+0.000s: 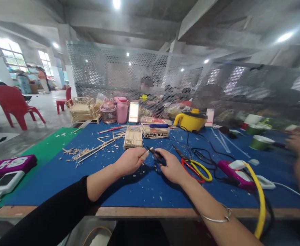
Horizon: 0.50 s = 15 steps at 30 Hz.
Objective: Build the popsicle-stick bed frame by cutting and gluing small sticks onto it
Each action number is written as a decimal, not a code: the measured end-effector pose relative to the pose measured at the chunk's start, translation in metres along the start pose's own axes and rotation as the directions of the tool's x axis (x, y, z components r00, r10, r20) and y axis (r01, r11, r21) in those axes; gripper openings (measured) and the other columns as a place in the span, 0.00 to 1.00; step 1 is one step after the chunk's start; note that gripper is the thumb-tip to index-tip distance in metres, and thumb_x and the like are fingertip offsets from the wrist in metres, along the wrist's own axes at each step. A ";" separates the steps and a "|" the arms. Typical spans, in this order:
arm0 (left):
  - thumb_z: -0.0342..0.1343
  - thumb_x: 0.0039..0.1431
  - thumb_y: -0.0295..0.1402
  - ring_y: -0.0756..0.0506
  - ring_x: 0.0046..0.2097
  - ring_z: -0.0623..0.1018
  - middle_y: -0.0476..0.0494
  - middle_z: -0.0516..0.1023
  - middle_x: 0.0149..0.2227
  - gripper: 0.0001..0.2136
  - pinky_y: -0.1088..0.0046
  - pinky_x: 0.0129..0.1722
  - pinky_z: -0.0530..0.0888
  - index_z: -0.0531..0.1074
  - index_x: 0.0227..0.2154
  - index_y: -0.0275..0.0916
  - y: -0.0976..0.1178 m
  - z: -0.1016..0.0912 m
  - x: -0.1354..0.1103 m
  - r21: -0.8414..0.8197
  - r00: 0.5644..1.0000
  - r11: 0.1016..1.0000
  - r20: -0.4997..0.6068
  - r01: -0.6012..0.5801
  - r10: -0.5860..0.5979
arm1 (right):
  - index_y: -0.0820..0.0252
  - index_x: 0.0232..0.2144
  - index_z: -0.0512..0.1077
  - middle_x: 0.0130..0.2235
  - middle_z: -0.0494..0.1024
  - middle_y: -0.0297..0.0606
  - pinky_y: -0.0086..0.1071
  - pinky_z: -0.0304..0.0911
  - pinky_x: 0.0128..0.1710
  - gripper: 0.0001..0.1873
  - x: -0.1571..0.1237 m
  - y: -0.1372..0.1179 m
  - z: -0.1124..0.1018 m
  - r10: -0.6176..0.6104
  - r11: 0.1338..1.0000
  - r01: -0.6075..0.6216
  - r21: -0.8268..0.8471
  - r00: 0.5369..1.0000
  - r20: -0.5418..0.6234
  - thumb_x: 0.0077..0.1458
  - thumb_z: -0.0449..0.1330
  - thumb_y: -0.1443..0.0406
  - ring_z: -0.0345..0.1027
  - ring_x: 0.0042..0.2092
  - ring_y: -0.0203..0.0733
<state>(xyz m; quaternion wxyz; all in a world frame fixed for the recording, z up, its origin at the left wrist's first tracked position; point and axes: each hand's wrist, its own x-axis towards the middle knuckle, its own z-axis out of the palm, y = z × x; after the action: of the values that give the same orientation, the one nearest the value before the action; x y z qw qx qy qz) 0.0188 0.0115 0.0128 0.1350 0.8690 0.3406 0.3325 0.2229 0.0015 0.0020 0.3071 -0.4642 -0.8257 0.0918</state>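
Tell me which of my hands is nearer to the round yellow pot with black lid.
Right: your right hand is in front-left of the pot; your left hand is farther left.

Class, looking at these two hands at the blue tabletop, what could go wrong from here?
1. The dark metal hand tool in the right hand has its tip close to the fingers of the left hand, so a slip might nick them.
2. The small pale wooden stick-built model sits just beyond the left hand and could be bumped.
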 end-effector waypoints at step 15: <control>0.59 0.50 0.39 0.46 0.38 0.75 0.43 0.77 0.38 0.23 0.69 0.39 0.71 0.66 0.49 0.36 0.014 0.031 0.001 -0.665 0.951 0.714 -0.020 0.217 -0.308 | 0.58 0.40 0.67 0.38 0.77 0.38 0.32 0.61 0.38 0.21 -0.003 -0.013 0.004 0.009 0.998 -0.007 0.060 1.000 -0.029 0.40 0.53 0.75 0.70 0.38 0.42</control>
<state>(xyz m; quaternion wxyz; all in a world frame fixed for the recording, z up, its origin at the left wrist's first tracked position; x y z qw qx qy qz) 0.0472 0.0015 -0.0036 0.4542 0.6853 0.3305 0.4635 0.2126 -0.0073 0.0038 0.3326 -0.4595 -0.8161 0.1108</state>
